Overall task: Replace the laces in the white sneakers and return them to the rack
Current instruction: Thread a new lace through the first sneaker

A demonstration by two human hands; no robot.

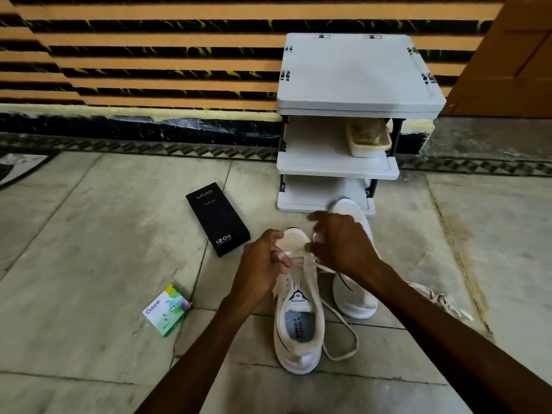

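Two bare forearms are reaching in from the near edge of the floor (89,234), meeting over the near sneaker (298,318). It is standing upright on its sole, heel toward the camera, close to the middle of the floor.

The left hand (263,264) is curling over the sneaker's left side, with its fingertips pinching one end of the white lace (325,268) just above the lowest eyelets. The right hand (340,243) is hovering over the toe with its fingers half bent and its index finger stretching out. A strand of lace is passing beneath its palm, and I cannot tell whether the hand is gripping it. The slack is trailing off to the right and looping on the floor beside the sneaker's heel.

The second sneaker (355,297) is lying just right of the first. The right arm is partly covering it, and its toe is pointing at the foot of the white rack (352,85). The rack is standing at the far edge of the floor against the striped wall. A tan-soled shoe (369,138) is sitting on its middle shelf.

Beyond the right forearm, a tangle of pale laces (442,300) is lying loose. To the left of the sneakers, a black box (218,219) is lying flat, and a small green-and-white carton (167,310) is resting nearer the camera.
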